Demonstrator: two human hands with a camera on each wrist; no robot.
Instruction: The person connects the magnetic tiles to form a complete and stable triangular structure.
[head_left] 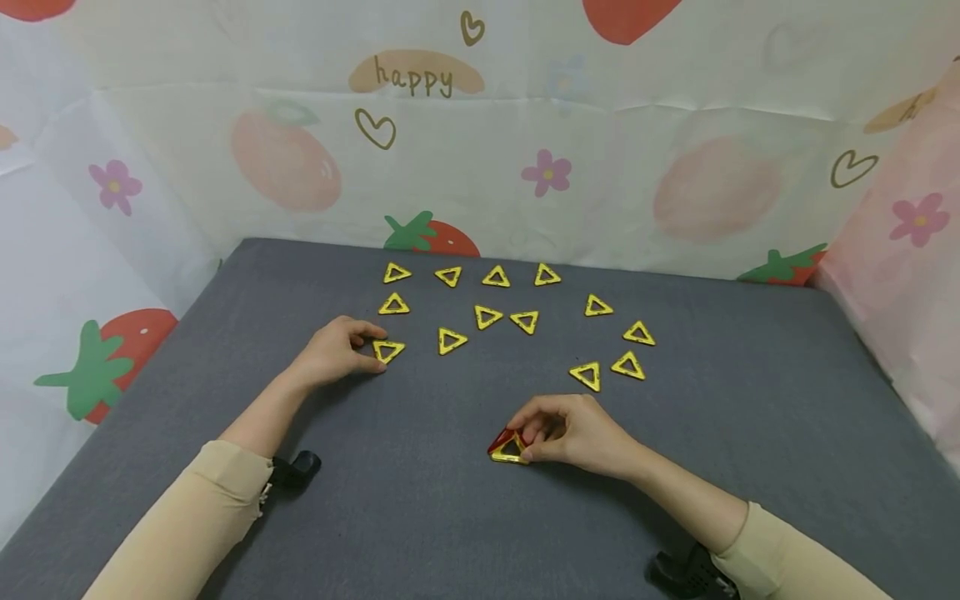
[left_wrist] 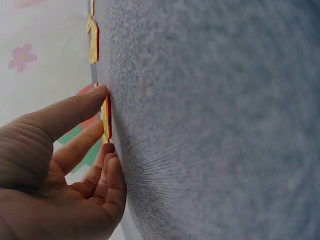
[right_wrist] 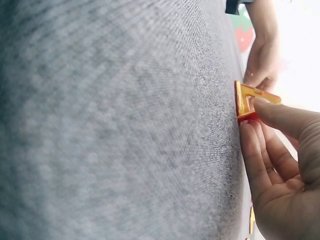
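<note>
- A white cloth backdrop (head_left: pixel 465 179) printed with strawberries, flowers and hearts stands behind the table.
- The grey table (head_left: pixel 420 500) spreads beneath both hands.
- Two cream sleeves (head_left: pixel 183 508) cover the forearms, a black wrist camera (head_left: pixel 300 472) beside each cuff.
- The right hand (head_left: pixel 573 429) pinches a red-and-yellow shape between thumb and fingers, near the table's middle.
- The left hand (head_left: pixel 341 350), farther back, grasps a yellow triangle by its edges with thumb and finger.
- The red-and-yellow shape (head_left: pixel 508 458) is tilted up on the table; whether it is one piece or several, I cannot tell.
- The yellow triangle (head_left: pixel 390 343) lies on the table.
- Twelve loose triangles (head_left: pixel 639 341) lie scattered beyond the right hand, toward the backdrop.
</note>
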